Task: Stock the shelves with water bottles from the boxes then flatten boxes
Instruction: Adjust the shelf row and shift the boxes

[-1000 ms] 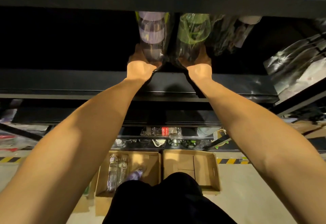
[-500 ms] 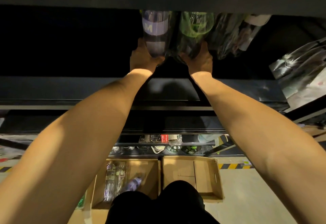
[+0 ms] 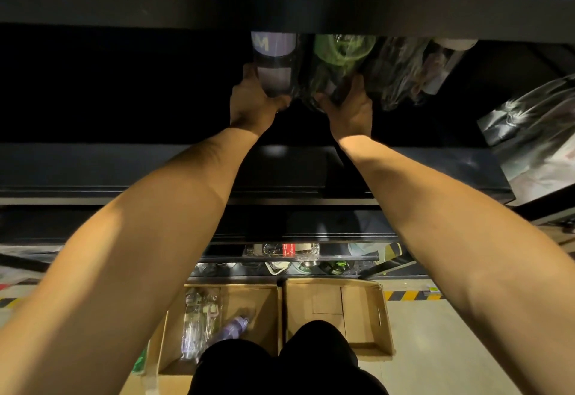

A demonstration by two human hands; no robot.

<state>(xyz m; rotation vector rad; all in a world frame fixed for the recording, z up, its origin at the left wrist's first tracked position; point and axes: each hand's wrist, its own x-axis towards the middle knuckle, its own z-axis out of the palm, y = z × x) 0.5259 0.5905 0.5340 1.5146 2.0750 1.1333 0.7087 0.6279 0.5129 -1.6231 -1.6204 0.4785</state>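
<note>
Purple-labelled bottle [image 3: 273, 68] gripped by our left hand [image 3: 252, 105], green-labelled bottle [image 3: 339, 64] by our right hand [image 3: 351, 111], both at twelve o'clock over the shelf [image 3: 124, 170]: stocking, we judge, next needing a steady set-down and release

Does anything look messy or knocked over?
A little. In the left cardboard box on the floor, the leftover bottles lie on their sides, and a purple bottle lies crooked beside them. Nothing looks spilled.

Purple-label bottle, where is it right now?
Head view, upper centre-left: the purple-label bottle is inside the dark shelf, held at its base by the left hand, with the green-label bottle just to its right.
</note>
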